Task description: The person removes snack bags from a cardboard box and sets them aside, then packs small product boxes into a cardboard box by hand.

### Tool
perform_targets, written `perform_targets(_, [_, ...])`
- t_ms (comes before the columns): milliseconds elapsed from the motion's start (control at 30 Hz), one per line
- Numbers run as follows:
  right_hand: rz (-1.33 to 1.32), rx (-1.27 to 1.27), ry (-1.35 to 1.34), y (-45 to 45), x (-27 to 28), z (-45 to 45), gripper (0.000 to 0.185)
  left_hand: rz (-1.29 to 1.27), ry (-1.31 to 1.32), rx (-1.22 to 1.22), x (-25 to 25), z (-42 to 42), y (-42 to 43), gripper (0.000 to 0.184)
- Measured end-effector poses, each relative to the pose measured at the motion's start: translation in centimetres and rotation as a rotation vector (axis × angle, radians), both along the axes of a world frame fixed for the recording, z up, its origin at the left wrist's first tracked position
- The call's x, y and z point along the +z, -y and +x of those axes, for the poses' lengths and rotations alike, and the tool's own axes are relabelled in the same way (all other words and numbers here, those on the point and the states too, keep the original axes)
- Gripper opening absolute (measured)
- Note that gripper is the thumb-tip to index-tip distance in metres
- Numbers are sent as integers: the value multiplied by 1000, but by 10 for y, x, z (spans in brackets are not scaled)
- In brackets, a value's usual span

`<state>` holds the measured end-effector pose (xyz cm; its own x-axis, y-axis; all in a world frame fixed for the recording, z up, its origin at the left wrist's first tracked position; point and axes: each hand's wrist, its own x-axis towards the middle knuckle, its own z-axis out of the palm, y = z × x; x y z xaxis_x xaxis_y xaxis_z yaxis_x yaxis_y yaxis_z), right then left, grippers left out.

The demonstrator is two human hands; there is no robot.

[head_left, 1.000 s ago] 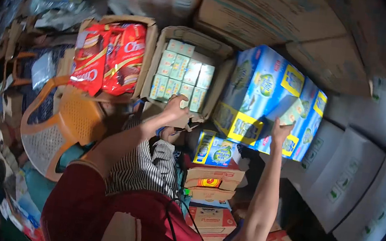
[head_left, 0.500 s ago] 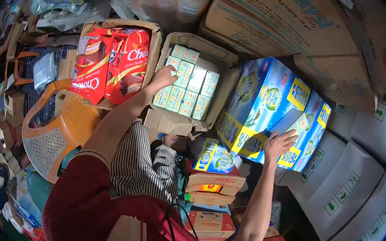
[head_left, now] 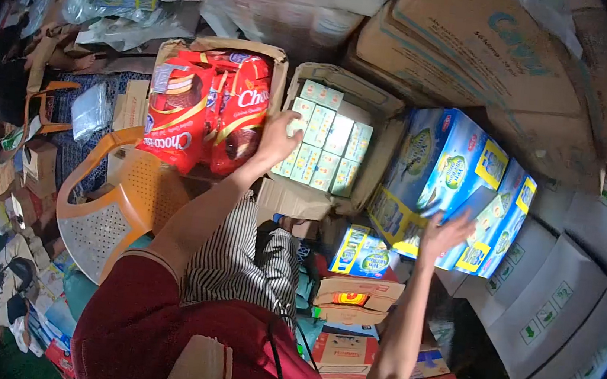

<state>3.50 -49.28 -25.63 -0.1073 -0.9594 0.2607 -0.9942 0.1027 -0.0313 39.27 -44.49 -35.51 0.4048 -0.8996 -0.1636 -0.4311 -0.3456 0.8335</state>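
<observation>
My left hand [head_left: 280,140] reaches over the left wall of an open cardboard carton [head_left: 293,202]. Its bent fingers are apart and touch the left edge of small pale-green boxes [head_left: 318,125], packed in rows inside; some fingertips are hidden. My right hand [head_left: 448,237], smeared by motion, is at the near end of a pale-green box with a dark side [head_left: 493,213]. That box lies on top of large blue-and-yellow cartons [head_left: 446,168]. Whether the right fingers grip it I cannot make out.
Red Choco packets [head_left: 191,113] fill a carton left of the green boxes. An orange plastic chair [head_left: 123,191] stands at the left. Large brown cartons [head_left: 475,67] lean behind, and white cartons [head_left: 553,300] line the right. A smaller blue box [head_left: 365,254] sits on stacked cartons below.
The view has shifted, so everything appears farther right. My left hand stays at the green boxes' left edge with its fingers more apart. The right hand has moved slightly, and its fingers are now blurred.
</observation>
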Motion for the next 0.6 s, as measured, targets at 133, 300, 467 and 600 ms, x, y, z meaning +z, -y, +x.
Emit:
perform_targets(133, [151, 223, 385, -28, 11, 91, 54, -106, 43, 231, 6, 64, -32, 30])
perform_targets(300, [325, 387, 432, -72, 19, 170, 45, -125, 69, 173, 14, 111, -59, 29])
perform_targets(467, [454, 343, 471, -89, 16, 190, 41, -12, -29, 94, 46, 104, -72, 27])
perform_targets(600, [454, 243, 503, -101, 21, 188, 38, 63, -250, -89, 65, 80, -74, 24])
